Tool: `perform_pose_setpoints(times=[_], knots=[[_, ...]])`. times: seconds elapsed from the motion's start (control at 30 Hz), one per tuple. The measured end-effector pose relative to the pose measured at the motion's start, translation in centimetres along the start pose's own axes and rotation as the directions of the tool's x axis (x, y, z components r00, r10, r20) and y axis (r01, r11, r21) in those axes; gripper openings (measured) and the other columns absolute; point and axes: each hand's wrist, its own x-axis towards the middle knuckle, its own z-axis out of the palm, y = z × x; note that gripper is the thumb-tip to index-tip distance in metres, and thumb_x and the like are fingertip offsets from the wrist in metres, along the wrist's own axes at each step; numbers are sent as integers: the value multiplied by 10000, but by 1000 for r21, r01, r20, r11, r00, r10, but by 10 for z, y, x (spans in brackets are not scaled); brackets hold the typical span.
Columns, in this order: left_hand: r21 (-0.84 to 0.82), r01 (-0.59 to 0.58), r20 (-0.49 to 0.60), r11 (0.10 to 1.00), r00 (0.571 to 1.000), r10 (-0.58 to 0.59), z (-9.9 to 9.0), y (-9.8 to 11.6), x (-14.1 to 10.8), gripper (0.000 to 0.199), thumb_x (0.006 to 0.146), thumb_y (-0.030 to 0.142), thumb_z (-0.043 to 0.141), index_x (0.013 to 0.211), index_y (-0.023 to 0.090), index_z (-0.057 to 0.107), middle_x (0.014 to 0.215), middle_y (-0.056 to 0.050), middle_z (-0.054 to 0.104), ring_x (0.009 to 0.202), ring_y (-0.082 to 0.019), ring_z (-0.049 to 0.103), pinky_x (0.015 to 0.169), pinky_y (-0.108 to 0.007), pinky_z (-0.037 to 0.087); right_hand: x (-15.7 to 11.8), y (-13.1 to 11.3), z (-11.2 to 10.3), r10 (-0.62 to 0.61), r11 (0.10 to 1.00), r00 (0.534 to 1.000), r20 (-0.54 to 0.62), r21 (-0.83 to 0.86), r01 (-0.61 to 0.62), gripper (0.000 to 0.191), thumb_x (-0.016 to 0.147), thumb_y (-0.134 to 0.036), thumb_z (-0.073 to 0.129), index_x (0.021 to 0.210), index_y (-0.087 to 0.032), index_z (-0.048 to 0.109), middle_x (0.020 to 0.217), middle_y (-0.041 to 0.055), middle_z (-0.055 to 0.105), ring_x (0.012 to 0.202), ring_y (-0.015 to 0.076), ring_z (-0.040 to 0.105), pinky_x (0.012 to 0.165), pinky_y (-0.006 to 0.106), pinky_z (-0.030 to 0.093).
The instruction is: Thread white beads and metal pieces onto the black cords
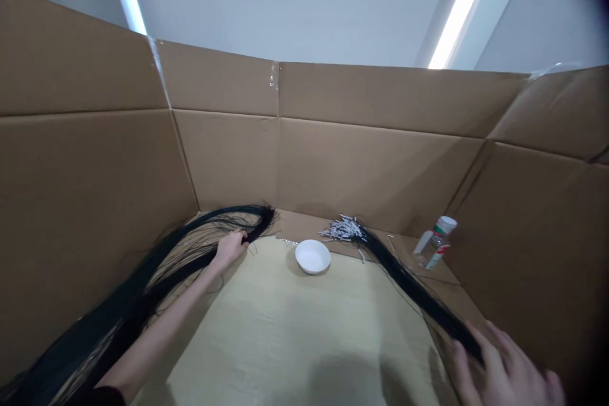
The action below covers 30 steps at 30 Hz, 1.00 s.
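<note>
A long bundle of loose black hair-like strands runs up the left side and loops over at its far end. My left hand is closed on the strands close to that looped end. On the right lies a narrower black bundle, its far end fanned into many small white tips. My right hand is at this bundle's near end, slightly blurred, with its fingers apart and touching or just beside the strands; exact contact is unclear.
Between the bundles stands a small white bowl on the pale yellow surface. A clear plastic bottle with a white cap stands in the right back corner. Tall cardboard walls enclose the left, back and right sides.
</note>
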Motion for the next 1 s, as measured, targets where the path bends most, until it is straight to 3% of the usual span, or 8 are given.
perform_pose_setpoints(times=[0.13, 0.27, 0.4, 0.5, 0.57, 0.6, 0.83, 1.0], knots=[[61, 6, -17, 998, 1000, -5, 2, -9, -5, 273, 982, 424, 699, 917, 159, 689, 904, -32, 698, 872, -198, 695, 827, -366, 573, 29, -75, -2, -278, 952, 960, -30, 127, 280, 395, 1042, -405, 414, 1228, -146, 646, 1335, 221, 661, 1207, 422, 643, 1136, 715, 355], [77, 64, -73, 995, 996, -58, -10, -16, 10, 262, 982, 405, 695, 951, 145, 701, 1076, -80, 722, 1060, -236, 677, 994, -467, 534, 44, -124, -3, -356, 884, 933, -53, 306, 354, 287, 1044, -328, 491, 1248, -184, 631, 1338, 182, 663, 1250, 358, 627, 1168, 653, 339], [16, 94, -101, 995, 991, -92, -32, -16, 27, 234, 965, 371, 721, 954, 138, 711, 1155, -93, 723, 1160, -259, 656, 1067, -509, 495, 59, -162, -8, -370, 791, 929, -25, 516, 329, 251, 1026, -288, 555, 1255, -227, 638, 1353, 138, 665, 1289, 332, 605, 1216, 636, 253], [-80, 85, -105, 993, 990, -94, -48, -6, 30, 233, 969, 359, 721, 934, 129, 713, 1068, -78, 742, 1084, -242, 692, 1041, -496, 519, 75, -196, -13, -353, 632, 923, 152, 766, 115, 226, 1015, -318, 590, 1214, -251, 673, 1269, 102, 713, 1220, 312, 633, 1191, 576, 308], [-140, 69, -116, 988, 990, -85, -55, 4, 27, 233, 968, 358, 724, 928, 128, 720, 1016, -71, 751, 1026, -229, 709, 1020, -482, 535, 89, -225, -9, -346, 444, 861, 373, 874, -200, 202, 1001, -353, 620, 1132, -224, 705, 1198, 118, 732, 1147, 313, 647, 1064, 498, 430], [-163, 56, -126, 985, 989, -77, -59, 9, 24, 233, 965, 359, 728, 928, 129, 724, 1000, -69, 755, 1009, -226, 713, 1016, -477, 537, 96, -242, -4, -370, 396, 834, 409, 882, -256, 205, 1006, -369, 610, 1089, -215, 716, 1160, 117, 743, 1088, 300, 668, 1000, 464, 469], [-171, -74, -242, 982, 970, 31, -77, 36, 4, 246, 924, 384, 754, 888, 142, 735, 993, -74, 757, 1014, -230, 698, 1026, -459, 513, 130, -387, 68, -475, 98, 721, 504, 845, -526, 303, 964, -400, 698, 1130, -148, 673, 816, 34, 703, 663, 152, 647, 639, 285, 539], [-106, -119, -252, 987, 964, 89, -83, 33, -9, 267, 935, 408, 736, 877, 148, 736, 968, -67, 752, 977, -223, 694, 995, -445, 520, 135, -450, 91, -430, -49, 747, 508, 813, -581, 240, 1045, -371, 639, 1015, -134, 659, 838, 1, 671, 679, 121, 650, 674, 285, 587]])
